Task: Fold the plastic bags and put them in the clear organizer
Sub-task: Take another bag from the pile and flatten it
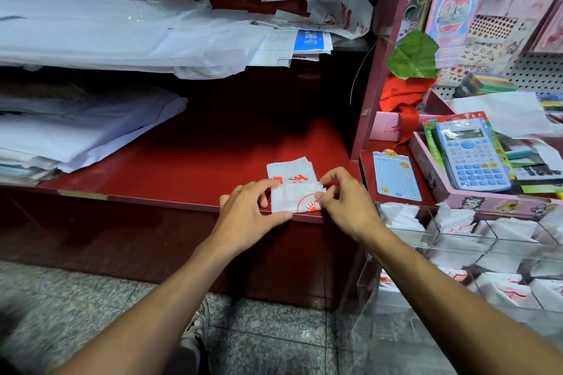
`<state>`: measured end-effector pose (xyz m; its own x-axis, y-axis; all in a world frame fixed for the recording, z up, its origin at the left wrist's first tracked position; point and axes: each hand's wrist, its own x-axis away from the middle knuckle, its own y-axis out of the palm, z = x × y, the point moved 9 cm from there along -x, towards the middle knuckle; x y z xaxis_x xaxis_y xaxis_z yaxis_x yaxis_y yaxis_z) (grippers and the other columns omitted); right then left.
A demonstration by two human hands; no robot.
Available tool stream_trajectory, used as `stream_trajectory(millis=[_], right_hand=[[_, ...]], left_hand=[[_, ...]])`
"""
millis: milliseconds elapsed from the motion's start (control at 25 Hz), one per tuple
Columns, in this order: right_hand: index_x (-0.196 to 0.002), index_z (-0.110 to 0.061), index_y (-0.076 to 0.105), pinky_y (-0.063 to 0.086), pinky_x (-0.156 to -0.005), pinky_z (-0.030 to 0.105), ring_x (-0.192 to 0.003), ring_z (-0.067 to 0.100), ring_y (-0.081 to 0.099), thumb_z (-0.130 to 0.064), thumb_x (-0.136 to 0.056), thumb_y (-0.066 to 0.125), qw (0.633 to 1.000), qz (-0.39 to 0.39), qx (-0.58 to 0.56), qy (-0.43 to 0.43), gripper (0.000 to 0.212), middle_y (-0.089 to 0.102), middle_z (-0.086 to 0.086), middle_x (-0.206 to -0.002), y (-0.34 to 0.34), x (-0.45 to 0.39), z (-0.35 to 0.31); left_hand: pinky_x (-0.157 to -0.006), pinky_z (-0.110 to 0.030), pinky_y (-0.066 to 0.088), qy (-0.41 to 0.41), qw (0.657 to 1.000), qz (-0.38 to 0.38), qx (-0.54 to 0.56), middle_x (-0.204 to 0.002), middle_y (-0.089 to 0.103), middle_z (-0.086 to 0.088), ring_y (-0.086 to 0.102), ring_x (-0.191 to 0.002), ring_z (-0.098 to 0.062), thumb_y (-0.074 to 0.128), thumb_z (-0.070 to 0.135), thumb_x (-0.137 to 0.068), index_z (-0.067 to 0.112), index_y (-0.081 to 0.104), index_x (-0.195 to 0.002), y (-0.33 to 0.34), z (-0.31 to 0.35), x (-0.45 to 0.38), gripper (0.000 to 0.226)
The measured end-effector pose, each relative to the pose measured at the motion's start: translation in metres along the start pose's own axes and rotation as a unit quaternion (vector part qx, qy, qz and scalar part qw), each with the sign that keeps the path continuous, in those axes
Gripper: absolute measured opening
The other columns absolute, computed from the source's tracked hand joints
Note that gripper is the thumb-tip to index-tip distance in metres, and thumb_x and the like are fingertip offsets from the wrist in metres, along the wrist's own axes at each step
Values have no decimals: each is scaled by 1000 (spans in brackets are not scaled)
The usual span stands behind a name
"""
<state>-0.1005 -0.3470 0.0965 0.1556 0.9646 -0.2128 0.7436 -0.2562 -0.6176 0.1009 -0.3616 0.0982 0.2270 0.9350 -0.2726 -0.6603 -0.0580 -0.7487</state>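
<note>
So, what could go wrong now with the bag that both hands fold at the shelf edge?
1. The folded bag lies at the red shelf's front edge; if the left hand or right hand lets go, it may slide to the floor.
2. The thin plastic may spring open again.
3. The clear organizer compartments in view already hold bags, so pushing it in may be tight.

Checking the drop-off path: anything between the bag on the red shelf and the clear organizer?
Nothing visible blocks it. Both hands, left and right, pinch the folded bag at the shelf's front edge. The clear organizer sits just right and lower, compartments open on top, several already holding bags.
</note>
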Motion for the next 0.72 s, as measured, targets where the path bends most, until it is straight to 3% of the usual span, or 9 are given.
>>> stream_trajectory(millis=[120,240,360,480,600,720], right_hand=[[-85,-22,59,41,-61,29,-63,13,54,-20,-87,70,1000,-10,7,-11,11,61,-4,-65,0,-3,-1],[-88,-22,67,44,-67,31,-72,16,56,-27,-86,71,998,4,35,-43,7,62,-3,-77,-1,-2,-6],[-118,-26,65,41,-85,32,-99,14,49,-49,-83,70,977,-58,160,-130,42,53,-8,-116,7,7,-19],[-141,-31,48,36,-96,34,-107,14,38,-50,-84,68,931,-138,287,-179,63,43,-14,-144,17,14,-19],[-133,-33,55,32,-88,31,-98,10,34,-34,-85,71,934,-138,263,-197,51,51,-16,-136,14,14,-23],[-121,-33,65,38,-88,34,-96,13,45,-27,-85,72,949,-137,200,-203,38,61,-17,-122,13,15,-22]], left_hand=[[-80,-31,23,39,989,-35,-139,-98,42,12,36,-95,-9,74,45,-82,35,53,-136,9,5,2,59],[-84,-31,23,60,985,-25,-157,-118,43,11,36,-110,-12,72,43,-84,31,54,-136,10,8,7,57],[-88,-32,23,81,985,-27,-152,-149,37,15,31,-129,-13,73,39,-83,31,57,-131,10,9,8,51],[-89,-32,20,88,984,-49,-145,-153,36,16,28,-135,-11,73,37,-82,33,56,-123,14,8,6,44],[-93,-32,19,113,982,-70,-132,-150,37,13,25,-140,-10,78,35,-74,31,52,-119,18,9,9,52],[-92,-29,19,141,981,-79,-104,-136,50,15,39,-130,-7,78,32,-75,32,50,-114,21,14,11,48]])
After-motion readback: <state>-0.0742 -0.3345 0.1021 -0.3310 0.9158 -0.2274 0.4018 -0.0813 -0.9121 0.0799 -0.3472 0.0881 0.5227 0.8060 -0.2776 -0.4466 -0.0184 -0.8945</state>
